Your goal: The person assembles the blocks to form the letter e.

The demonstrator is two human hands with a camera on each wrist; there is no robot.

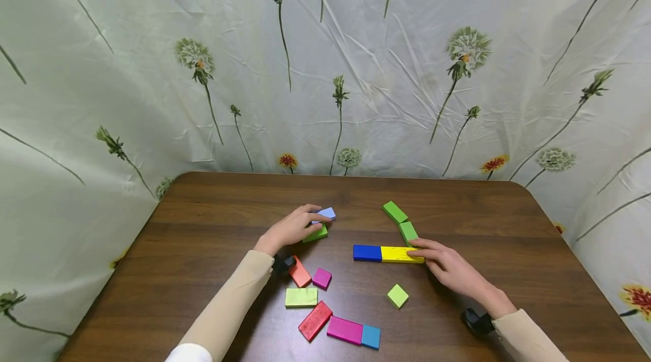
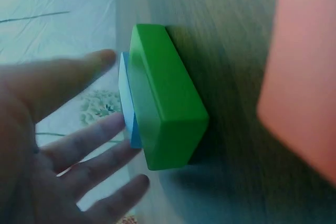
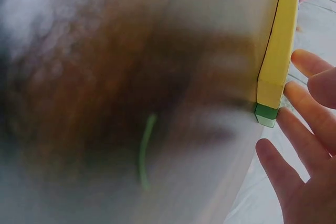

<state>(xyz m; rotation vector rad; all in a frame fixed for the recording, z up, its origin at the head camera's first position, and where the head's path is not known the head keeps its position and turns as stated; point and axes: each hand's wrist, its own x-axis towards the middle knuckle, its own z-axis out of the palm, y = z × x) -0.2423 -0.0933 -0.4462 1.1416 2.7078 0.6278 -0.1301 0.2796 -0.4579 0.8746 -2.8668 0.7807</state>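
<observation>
My left hand reaches over a light blue block, its fingers extended and their tips right at the block. Just in front of that lies a green block, large in the left wrist view and side by side with the light blue one. My right hand has its fingers loosely straight, with fingertips at the right end of a yellow block. A blue block meets the yellow one end to end. Behind the yellow block, two green blocks form a slanting line, the nearer one reaching the right fingertips.
Nearer on the wooden table lie an orange block, a small magenta block, a lime block, a red block, a long magenta block against a teal one, and a small lime block. A flowered cloth hangs behind.
</observation>
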